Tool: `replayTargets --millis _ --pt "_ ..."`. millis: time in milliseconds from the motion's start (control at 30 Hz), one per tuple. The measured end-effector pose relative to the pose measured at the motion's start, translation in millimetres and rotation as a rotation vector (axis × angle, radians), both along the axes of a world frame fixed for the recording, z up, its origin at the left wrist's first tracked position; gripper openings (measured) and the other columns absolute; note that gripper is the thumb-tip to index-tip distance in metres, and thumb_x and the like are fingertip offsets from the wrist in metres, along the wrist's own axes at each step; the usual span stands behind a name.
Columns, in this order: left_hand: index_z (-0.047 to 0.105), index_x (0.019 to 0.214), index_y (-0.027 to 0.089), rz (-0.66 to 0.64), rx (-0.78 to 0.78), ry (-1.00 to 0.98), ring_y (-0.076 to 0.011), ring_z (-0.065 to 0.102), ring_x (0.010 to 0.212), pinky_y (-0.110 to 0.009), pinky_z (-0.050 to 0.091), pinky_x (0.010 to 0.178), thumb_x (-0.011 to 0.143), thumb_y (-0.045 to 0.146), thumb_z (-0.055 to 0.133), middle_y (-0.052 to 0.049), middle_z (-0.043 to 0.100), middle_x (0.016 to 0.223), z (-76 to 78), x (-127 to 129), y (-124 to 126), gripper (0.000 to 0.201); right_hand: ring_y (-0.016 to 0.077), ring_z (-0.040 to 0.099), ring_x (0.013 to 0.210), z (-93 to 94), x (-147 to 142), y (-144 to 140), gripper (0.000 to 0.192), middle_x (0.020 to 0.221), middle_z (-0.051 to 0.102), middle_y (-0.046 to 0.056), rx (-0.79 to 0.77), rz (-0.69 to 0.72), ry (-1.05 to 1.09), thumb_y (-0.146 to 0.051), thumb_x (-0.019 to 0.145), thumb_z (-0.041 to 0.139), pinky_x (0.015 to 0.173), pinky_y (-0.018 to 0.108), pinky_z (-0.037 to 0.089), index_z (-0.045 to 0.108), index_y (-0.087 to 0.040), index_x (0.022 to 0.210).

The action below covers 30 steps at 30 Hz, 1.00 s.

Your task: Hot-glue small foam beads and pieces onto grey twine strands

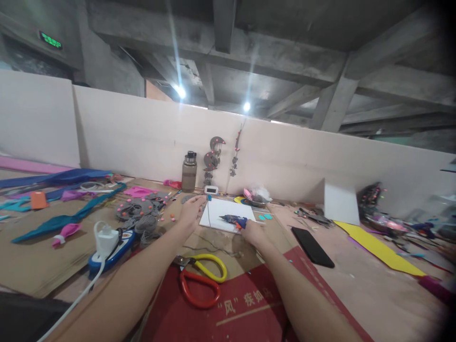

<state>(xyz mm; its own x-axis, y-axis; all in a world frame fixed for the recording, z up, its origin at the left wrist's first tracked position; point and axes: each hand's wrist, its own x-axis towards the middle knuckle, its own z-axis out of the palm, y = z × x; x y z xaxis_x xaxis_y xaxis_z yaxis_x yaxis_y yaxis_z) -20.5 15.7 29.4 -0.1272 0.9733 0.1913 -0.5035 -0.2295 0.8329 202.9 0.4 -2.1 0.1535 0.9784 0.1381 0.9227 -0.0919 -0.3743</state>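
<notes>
Brown-tinted plastic makes up the bottle (189, 172), which stands upright with a dark cap at 12 o'clock from the hands, against the pale partition wall (142, 133); what it holds cannot be told. At about 1 o'clock a shallow bowl (257, 198) carries a heap of pink and white scraps.

Left hand (192, 211): fingers spread fairly wide and flat, the fingertips resting on the left edge of the white board (228, 213), palm down on the table beside it. Right hand (253, 232): fingers curled tight around the handle of a blue glue gun (234, 220), which lies low over the board with its nozzle pointing toward 9 o'clock. The board sits flat, straight ahead of both forearms.

Near 6 o'clock from the hands lie scissors (201, 280) with one yellow and one red loop, partly on a red printed sheet (245, 304). At 8 o'clock a white plug sits in a blue power strip (112, 247), its cord trailing toward the viewer. At 4 o'clock a black phone (312, 246) lies face down, with a yellow foam sheet (377, 247) farther out at 3 o'clock. Grey felt pieces (140, 211) with pink dots and blue and teal strips (67, 221) spread over brown cardboard at 9 o'clock.

Bare concrete beams (270, 52) and two bright lamps span the ceiling.
</notes>
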Motion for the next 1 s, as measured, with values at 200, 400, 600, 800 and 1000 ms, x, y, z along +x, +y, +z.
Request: replayTargets --millis 200,400,600,800,1000 --pt "0.057 0.068 0.012 -0.013 0.002 0.016 -0.0008 0.032 0.040 -0.015 0.014 0.035 0.054 0.028 0.075 0.005 0.047 0.056 -1.7 2 0 0.029 0.0229 0.064 0.077 9.0 0 2 0.024 0.084 0.067 0.014 0.120 -0.033 0.205 -0.019 0.069 0.054 0.061 0.026 0.045 0.063 -0.012 0.090" --pt "0.056 0.069 0.012 0.015 -0.009 0.016 -0.0001 0.032 0.038 -0.015 0.014 0.035 0.055 0.028 0.074 0.005 0.049 0.058 -5.5 0 2 0.028 0.0150 0.062 0.071 29.6 -18 -8 0.040 0.102 0.061 0.009 0.387 0.072 0.444 -0.022 0.077 0.038 0.058 0.025 0.050 0.045 -0.015 0.117" --pt "0.057 0.069 0.011 0.031 -0.049 0.020 0.0001 0.032 0.038 -0.015 0.016 0.036 0.055 0.029 0.074 0.004 0.051 0.056 -13.5 -1 7 0.029 0.0099 0.056 0.059 54.9 -32 -22 0.031 0.097 0.060 0.005 0.523 0.443 0.785 -0.026 0.075 0.047 0.055 0.025 0.050 0.048 -0.017 0.105" --pt "0.056 0.067 0.011 0.008 -0.058 0.039 -0.0003 0.032 0.039 -0.015 0.014 0.036 0.055 0.029 0.075 0.005 0.049 0.056 -18.3 -1 11 0.028 0.0105 0.052 0.062 34.1 -28 -35 0.022 0.086 0.058 0.003 0.467 0.518 0.835 -0.026 0.080 0.045 0.057 0.025 0.047 0.052 -0.017 0.099" --pt "0.056 0.068 0.012 -0.020 -0.049 0.090 -0.0003 0.032 0.040 -0.014 0.014 0.035 0.058 0.027 0.073 0.006 0.044 0.056 -23.9 1 12 0.025 0.0115 0.048 0.056 12.6 -24 -38 0.022 0.071 0.053 -0.001 0.392 0.487 0.787 -0.035 0.084 0.047 0.054 0.024 0.043 0.053 -0.018 0.096"
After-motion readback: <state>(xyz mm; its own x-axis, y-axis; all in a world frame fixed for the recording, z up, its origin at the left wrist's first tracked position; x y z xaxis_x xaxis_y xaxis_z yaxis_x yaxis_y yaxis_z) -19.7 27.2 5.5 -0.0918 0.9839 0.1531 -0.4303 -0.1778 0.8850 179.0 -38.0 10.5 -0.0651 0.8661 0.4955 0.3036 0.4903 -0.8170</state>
